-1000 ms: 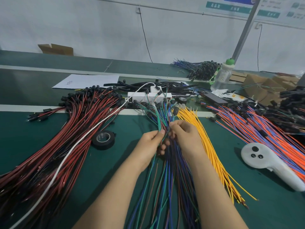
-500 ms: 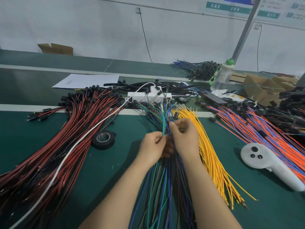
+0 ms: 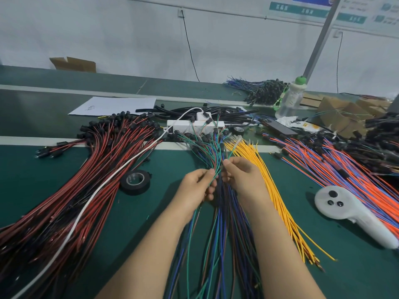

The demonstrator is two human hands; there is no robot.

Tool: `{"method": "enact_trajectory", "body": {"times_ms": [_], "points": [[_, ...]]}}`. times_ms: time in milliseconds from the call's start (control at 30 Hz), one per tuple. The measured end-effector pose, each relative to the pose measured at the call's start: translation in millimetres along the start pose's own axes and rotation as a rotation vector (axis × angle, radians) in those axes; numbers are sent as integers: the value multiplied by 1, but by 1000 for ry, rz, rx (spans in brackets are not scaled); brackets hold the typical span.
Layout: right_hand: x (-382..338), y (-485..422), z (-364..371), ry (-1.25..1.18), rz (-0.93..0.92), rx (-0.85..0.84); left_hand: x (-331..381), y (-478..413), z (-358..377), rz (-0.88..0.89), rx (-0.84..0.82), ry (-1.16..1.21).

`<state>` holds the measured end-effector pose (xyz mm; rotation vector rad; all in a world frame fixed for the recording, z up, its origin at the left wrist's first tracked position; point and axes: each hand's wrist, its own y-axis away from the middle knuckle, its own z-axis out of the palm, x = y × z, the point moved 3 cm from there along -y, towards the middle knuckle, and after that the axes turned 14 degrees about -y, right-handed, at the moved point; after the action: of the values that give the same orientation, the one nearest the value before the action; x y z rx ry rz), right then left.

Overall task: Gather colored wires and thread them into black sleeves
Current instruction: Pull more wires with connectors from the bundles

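Observation:
A bundle of green, blue and brown wires [image 3: 218, 238] runs down the middle of the green table [image 3: 151, 203] toward me. My left hand [image 3: 197, 186] pinches a green wire out of this bundle between thumb and fingers. Just to its right, my right hand [image 3: 241, 180] curls over the same bundle and pinches wires at their upper part. A pile of yellow wires [image 3: 272, 186] lies right of my right hand. Black sleeves [image 3: 207, 112] lie heaped at the back behind a white power strip [image 3: 194, 126].
A large red-and-black wire bundle [image 3: 86, 175] and a white cable [image 3: 103, 188] spread to the left, with a black tape roll [image 3: 135, 182] beside them. Orange-and-blue wires [image 3: 345, 175] and a white controller [image 3: 349, 212] lie right. A bottle [image 3: 289, 100], paper sheet [image 3: 114, 105] and cardboard boxes [image 3: 343, 115] sit behind.
Both hands have shifted slightly along the central bundle, and my left hand has drawn a green wire apart from the rest. The other piles have not moved.

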<state>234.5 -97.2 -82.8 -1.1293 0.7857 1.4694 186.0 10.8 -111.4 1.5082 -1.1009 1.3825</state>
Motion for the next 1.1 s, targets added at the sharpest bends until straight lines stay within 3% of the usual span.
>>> {"method": "enact_trajectory", "body": {"times_ms": [233, 400, 467, 567, 700, 833, 900, 1000, 1100], "points": [[4, -2, -3, 112, -39, 85, 1, 1, 3, 32, 38, -53], [3, -1, -7, 485, -191, 214, 1, 4, 7, 59, 64, -76], [-2, 0, -5, 595, -279, 193, 0, 3, 8, 70, 77, -118], [-1, 0, -2, 705, -227, 107, -2, 3, 9, 99, 98, -207], [-4, 0, -2, 628, -187, 96, -3, 2, 8, 106, 108, -230], [2, -1, -4, 124, 9, 83, -3, 2, 5, 108, 128, -209], [4, 2, -4, 25, 61, 74, -3, 2, 5, 116, 128, -226], [7, 2, -5, 10, 63, 84, -3, 2, 6, 126, 126, -224], [6, 2, -5, 221, -25, 169, -3, 3, 6, 127, 119, -195]]}}
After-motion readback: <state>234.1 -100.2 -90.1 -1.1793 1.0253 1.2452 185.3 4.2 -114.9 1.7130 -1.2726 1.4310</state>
